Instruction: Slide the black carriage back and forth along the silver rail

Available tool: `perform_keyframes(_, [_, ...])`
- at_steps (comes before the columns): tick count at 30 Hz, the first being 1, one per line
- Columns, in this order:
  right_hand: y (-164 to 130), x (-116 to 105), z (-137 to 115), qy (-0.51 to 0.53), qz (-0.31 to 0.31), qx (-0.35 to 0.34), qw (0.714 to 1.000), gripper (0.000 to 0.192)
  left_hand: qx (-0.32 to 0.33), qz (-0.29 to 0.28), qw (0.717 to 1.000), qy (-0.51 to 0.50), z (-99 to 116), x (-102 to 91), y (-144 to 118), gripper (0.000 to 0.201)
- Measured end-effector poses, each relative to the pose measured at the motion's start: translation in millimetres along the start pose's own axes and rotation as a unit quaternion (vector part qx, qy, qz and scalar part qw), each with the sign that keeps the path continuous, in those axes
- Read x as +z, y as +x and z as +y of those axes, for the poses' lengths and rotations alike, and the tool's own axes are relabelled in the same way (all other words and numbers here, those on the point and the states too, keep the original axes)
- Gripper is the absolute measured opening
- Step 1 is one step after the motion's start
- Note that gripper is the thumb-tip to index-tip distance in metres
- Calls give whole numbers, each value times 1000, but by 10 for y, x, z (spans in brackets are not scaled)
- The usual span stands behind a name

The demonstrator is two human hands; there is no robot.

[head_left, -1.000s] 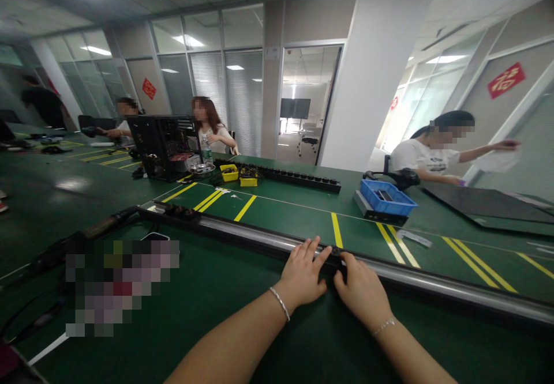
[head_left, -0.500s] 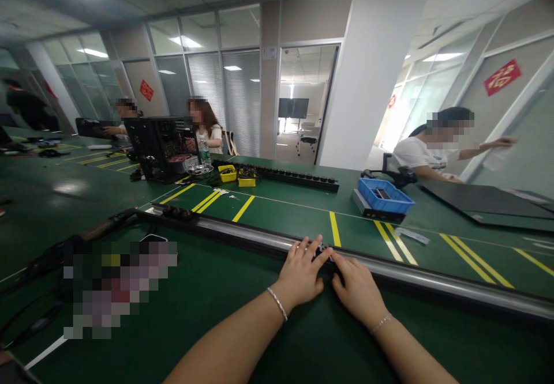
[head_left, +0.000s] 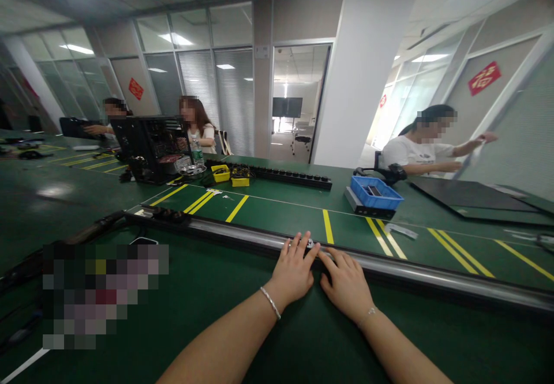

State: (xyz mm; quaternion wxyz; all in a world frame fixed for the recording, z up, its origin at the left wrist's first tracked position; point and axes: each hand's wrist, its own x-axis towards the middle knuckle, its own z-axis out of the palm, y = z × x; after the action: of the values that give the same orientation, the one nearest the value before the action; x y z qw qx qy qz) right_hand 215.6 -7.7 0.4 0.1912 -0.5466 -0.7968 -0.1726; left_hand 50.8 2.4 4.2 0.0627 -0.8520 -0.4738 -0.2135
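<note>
At nine o'clock of the view a black cable (head_left: 93,229) is lying on the green table (head_left: 242,315), running into the left end of a long black and silver rail (head_left: 433,274) that is stretched across the bench from about ten o'clock to three o'clock. Beyond it, at eleven o'clock, an open black computer case (head_left: 151,145) is standing, with two yellow bins (head_left: 229,175) just to its right and a second black strip (head_left: 285,176) laid behind them.

Near the centre, the left hand (head_left: 293,267) is being rested on the rail, palm down, fingers spread flat over the top edge; nothing is being gripped, only pressed. A bracelet (head_left: 270,302) is being worn at its wrist. Just at its three o'clock, touching it at the fingertips, the right hand (head_left: 346,283) is being laid on the same rail, fingers loosely extended toward a small black part under the tips; whether that part is being pinched cannot be told.

At one o'clock a blue tray (head_left: 374,192) is sitting on the table beside yellow floor-style lines. Further right, at two o'clock, a seated person (head_left: 415,153) is reaching an arm outward over a dark flat panel (head_left: 467,196).
</note>
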Motion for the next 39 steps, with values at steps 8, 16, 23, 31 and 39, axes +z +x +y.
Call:
perform_keyframes(8, [-1, 46, 128, -40, 19, 40, 998, 42, 28, 3, 997, 71, 28, -56, 0, 55])
perform_keyframes(16, [0, 28, 129, -34, 18, 41, 998, 37, -75, -49, 989, 120, 11, -142, 27, 55])
perform_keyframes(23, [3, 26, 129, -36, 11, 45, 998, 36, -115, -92, 969, 198, -12, -202, 47, 58])
perform_keyframes(31, [5, 28, 123, -25, -4, 56, 998, 32, -144, -160, 961, 171, -177, -401, 75, 85])
perform_keyframes(39, [12, -3, 114, -22, -6, 55, 998, 28, -196, -208, 948, 137, -505, -573, 77, 75])
